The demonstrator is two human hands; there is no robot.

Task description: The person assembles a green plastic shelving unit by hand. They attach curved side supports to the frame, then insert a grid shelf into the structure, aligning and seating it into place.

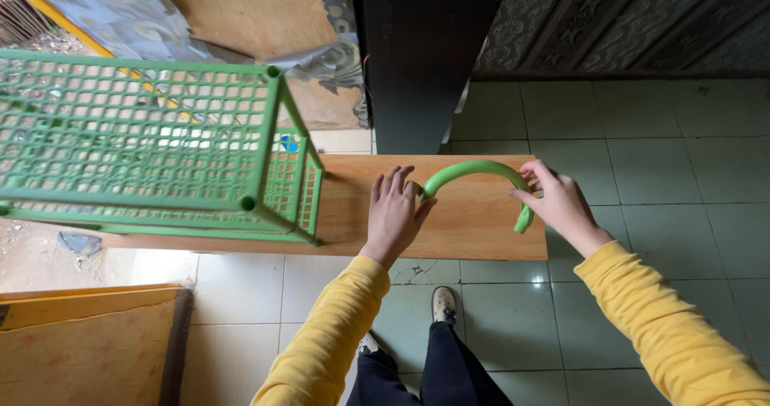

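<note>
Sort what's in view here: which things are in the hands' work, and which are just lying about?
In hand:
- green curved tube, held by left hand and right hand
- wooden board beneath it

Lying about:
- green lattice rack
- dark post
- orange panel

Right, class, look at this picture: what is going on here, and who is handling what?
A person in yellow sleeves stands at a wooden board and holds a curved green plastic piece over it. The right hand grips one side of the arch; the left hand lies flat on the board, touching the arch's other end. A green plastic lattice rack stands on the board's left part. The floor is pale green tile.
</note>
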